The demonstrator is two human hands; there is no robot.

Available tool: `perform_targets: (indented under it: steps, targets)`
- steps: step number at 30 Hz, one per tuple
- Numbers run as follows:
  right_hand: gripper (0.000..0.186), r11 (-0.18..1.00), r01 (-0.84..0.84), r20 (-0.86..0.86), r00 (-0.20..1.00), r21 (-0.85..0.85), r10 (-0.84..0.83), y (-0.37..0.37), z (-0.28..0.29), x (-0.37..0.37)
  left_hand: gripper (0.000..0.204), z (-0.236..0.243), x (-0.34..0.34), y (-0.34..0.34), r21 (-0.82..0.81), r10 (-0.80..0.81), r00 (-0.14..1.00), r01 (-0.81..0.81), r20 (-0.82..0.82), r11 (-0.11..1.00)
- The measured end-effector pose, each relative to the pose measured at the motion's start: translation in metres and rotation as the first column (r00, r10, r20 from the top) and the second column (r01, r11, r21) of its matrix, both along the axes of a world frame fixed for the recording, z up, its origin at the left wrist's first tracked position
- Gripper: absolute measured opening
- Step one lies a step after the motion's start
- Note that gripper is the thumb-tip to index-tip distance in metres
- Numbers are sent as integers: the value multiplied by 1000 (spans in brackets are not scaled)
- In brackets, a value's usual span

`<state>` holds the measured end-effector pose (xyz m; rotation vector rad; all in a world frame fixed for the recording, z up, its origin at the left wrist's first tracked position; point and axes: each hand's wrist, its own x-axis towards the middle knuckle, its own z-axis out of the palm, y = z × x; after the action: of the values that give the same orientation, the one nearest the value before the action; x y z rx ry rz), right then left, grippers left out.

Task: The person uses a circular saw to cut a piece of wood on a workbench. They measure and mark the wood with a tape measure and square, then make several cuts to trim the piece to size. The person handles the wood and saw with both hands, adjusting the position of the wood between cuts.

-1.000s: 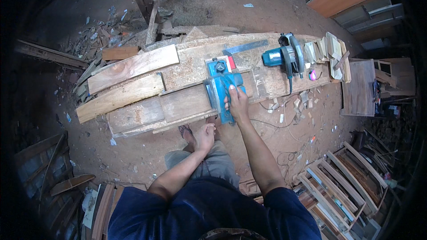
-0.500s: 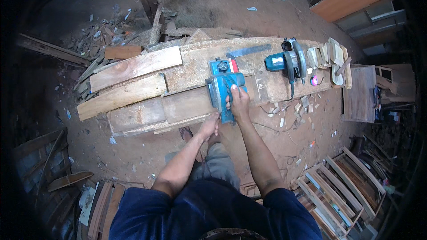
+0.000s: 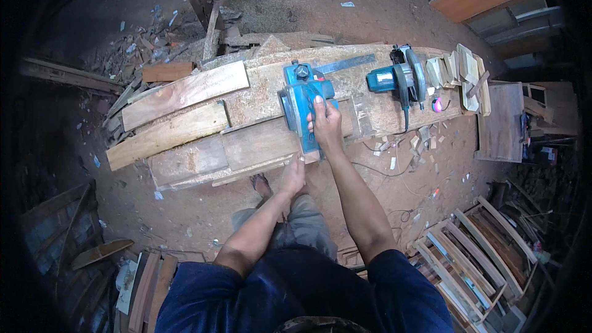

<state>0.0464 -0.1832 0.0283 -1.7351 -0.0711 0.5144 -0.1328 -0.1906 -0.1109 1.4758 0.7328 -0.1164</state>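
An electric planer point(image 3: 303, 102) sat on a workbench point(image 3: 259, 95), the right hand point(image 3: 325, 124) on it. A circular saw point(image 3: 398, 78) lay to its right, planks point(image 3: 179, 111) to its left.

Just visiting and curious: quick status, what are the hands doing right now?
Right hand gripping blue planer on workbench. Left hand on bench's near edge. Circular saw sits well aside.

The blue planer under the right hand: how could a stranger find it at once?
Find the long wooden workbench across the middle. The blue planer sits near its centre, with the right hand on it. Unlike the circular saw farther right, it has no round blade guard.
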Motion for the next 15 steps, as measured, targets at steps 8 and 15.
perform_targets:
  steps: [8, 15]
  targets:
    - [49, 1000, 10, 32, 999, 26, -11, 36, 5, 35, 50, -7, 4, 3, 125, -97, 982, 118, -164, 985]
    - [52, 996, -13, -46, 999, 91, 18, 45, 4, 64, 46, 38, 10, 13, 122, -131, 957, 167, -260, 978]
